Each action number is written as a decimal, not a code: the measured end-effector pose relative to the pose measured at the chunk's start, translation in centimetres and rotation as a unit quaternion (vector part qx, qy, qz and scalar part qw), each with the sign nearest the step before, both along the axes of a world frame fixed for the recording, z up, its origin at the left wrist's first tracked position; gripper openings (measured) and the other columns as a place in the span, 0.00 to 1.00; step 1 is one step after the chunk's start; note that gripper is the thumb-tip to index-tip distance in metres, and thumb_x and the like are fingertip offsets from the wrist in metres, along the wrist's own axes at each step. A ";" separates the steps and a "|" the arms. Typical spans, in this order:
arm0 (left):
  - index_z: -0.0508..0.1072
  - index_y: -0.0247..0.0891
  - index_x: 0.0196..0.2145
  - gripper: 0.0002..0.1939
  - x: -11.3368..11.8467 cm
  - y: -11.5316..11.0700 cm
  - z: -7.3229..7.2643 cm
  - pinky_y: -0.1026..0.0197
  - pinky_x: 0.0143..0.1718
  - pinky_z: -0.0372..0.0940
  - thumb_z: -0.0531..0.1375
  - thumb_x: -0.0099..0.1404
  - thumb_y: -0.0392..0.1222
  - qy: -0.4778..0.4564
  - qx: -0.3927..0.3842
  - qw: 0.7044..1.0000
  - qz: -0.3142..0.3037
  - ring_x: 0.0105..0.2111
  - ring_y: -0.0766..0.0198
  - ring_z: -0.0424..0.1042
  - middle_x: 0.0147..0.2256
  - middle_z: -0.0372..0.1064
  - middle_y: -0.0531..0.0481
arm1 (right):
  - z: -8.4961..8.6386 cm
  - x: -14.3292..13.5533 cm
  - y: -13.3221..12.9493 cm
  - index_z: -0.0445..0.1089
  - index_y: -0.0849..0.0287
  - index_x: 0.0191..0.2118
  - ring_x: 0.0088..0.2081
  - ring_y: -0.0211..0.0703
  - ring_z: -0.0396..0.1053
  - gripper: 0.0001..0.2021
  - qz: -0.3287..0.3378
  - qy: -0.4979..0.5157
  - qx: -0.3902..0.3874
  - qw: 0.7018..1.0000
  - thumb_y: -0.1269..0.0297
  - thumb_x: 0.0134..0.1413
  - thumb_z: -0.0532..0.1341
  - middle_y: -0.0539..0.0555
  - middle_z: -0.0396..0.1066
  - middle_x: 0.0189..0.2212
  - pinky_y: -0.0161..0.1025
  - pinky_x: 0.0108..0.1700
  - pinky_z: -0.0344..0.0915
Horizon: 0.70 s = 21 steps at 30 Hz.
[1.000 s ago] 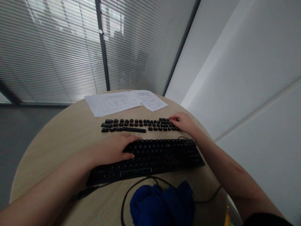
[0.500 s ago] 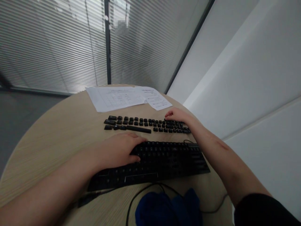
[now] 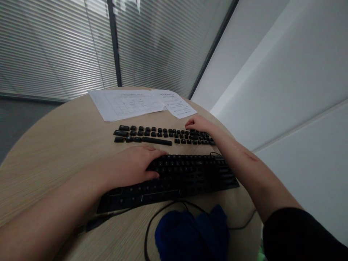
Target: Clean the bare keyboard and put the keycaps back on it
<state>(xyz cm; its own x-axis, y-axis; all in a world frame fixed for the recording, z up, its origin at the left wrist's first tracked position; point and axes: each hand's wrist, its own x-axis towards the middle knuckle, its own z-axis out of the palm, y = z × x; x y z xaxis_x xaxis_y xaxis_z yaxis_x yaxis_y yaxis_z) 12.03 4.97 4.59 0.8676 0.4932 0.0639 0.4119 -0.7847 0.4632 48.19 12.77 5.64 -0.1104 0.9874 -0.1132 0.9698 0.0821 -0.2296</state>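
A black keyboard (image 3: 190,177) lies across the table in front of me, many of its keycaps gone from the lower and right parts. My left hand (image 3: 136,165) grips its left part, fingers along the far edge and thumb over the keys. Beyond it, loose black keycaps (image 3: 160,134) are laid out in several rows, with the long space bar (image 3: 157,141) in the nearest row. My right hand (image 3: 198,123) is at the far right of these rows, fingers curled together close to the table. Whatever is between its fingertips is too small to make out.
Printed paper sheets (image 3: 127,105) lie at the table's far side. A blue cloth (image 3: 190,232) sits at the near edge, beside a black cable (image 3: 148,232). A white wall (image 3: 285,90) stands on the right, and a glass partition with blinds (image 3: 59,47) behind.
The view has shifted slightly, so everything sits a little higher and further left. Both hands stay in about the same places over the keyboard and keycaps.
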 end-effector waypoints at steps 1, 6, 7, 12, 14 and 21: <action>0.73 0.47 0.61 0.32 0.0 0.0 0.0 0.44 0.60 0.66 0.66 0.59 0.47 0.001 -0.001 1.000 -0.001 0.56 0.45 0.74 0.58 0.75 0.43 | 0.0 -0.1 0.1 0.84 0.61 0.44 0.38 0.45 0.75 0.10 0.003 0.002 0.002 1.000 0.67 0.58 0.67 0.58 0.83 0.39 0.41 0.43 0.68; 0.72 0.47 0.63 0.33 0.0 0.0 0.4 0.45 0.63 0.63 0.65 0.59 0.47 0.038 -0.010 0.999 0.011 0.59 0.45 0.72 0.60 0.73 0.43 | 0.0 -1.3 0.7 0.84 0.59 0.40 0.35 0.45 0.74 0.09 0.013 -0.001 0.020 1.000 0.71 0.51 0.69 0.55 0.83 0.34 0.40 0.41 0.67; 0.72 0.47 0.64 0.34 0.1 0.0 0.5 0.45 0.63 0.63 0.65 0.59 0.47 0.045 -0.012 0.999 0.014 0.59 0.45 0.72 0.60 0.73 0.43 | 0.2 -1.5 0.9 0.85 0.59 0.38 0.35 0.45 0.74 0.08 0.014 -0.003 0.028 1.000 0.72 0.51 0.70 0.55 0.82 0.33 0.41 0.40 0.67; 0.71 0.48 0.64 0.34 0.0 0.0 0.2 0.45 0.63 0.63 0.66 0.60 0.48 0.035 -0.017 0.999 0.014 0.60 0.45 0.71 0.60 0.72 0.44 | 2.2 -1.8 0.0 0.84 0.59 0.41 0.37 0.45 0.73 0.08 -0.001 -0.002 0.100 0.995 0.68 0.57 0.67 0.57 0.82 0.37 0.42 0.42 0.65; 0.71 0.48 0.64 0.34 0.0 0.0 0.1 0.45 0.63 0.63 0.65 0.60 0.48 0.034 -0.014 0.999 0.017 0.59 0.45 0.72 0.60 0.73 0.43 | 3.1 -1.2 -2.1 0.83 0.58 0.48 0.38 0.45 0.73 0.12 -0.016 0.009 0.146 0.989 0.64 0.62 0.64 0.57 0.82 0.41 0.42 0.43 0.65; 0.71 0.46 0.64 0.34 -0.1 -0.3 0.0 0.46 0.61 0.65 0.65 0.60 0.47 0.029 -0.004 0.999 0.016 0.58 0.46 0.73 0.60 0.73 0.43 | 2.0 0.2 -15.9 0.83 0.54 0.45 0.30 0.41 0.71 0.11 0.023 0.107 0.231 0.967 0.58 0.60 0.67 0.54 0.81 0.36 0.40 0.35 0.67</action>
